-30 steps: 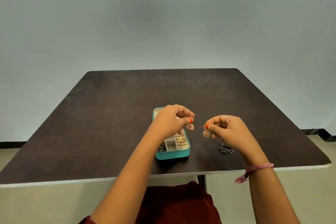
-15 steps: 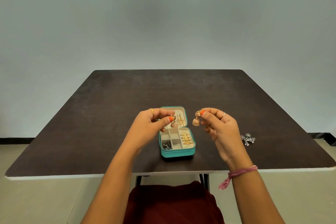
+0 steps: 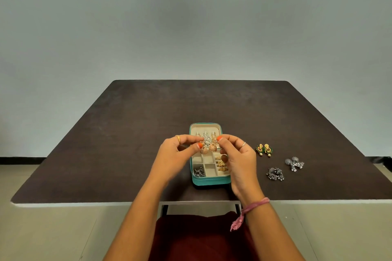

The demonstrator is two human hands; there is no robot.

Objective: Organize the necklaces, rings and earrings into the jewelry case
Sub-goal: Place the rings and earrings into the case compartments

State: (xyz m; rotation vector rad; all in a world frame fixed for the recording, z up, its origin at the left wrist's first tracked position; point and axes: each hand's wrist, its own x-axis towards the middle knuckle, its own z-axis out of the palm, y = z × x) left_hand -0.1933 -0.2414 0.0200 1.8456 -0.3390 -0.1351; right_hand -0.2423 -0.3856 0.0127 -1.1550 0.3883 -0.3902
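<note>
An open teal jewelry case [image 3: 211, 181] lies near the table's front edge, with necklaces hanging in its lid and several rings and dark earrings in its cream compartments. Above the case, my left hand [image 3: 177, 152] pinches one rose-gold bell-shaped earring [image 3: 204, 149]. My right hand [image 3: 238, 154] pinches its twin [image 3: 212, 147]. The two earrings hang side by side, almost touching. On the table right of the case lie a green-and-gold earring pair [image 3: 264, 149] and two silver earring pairs [image 3: 275, 174] [image 3: 294, 163].
The dark brown table [image 3: 131, 133] has a pale front edge, and its metal legs show below. A plain grey wall stands behind. My lap in dark red cloth is under the front edge.
Both hands moved together over the case, bringing the two rose-gold earrings side by side. The view shifted left, revealing more earring pairs on the right.
</note>
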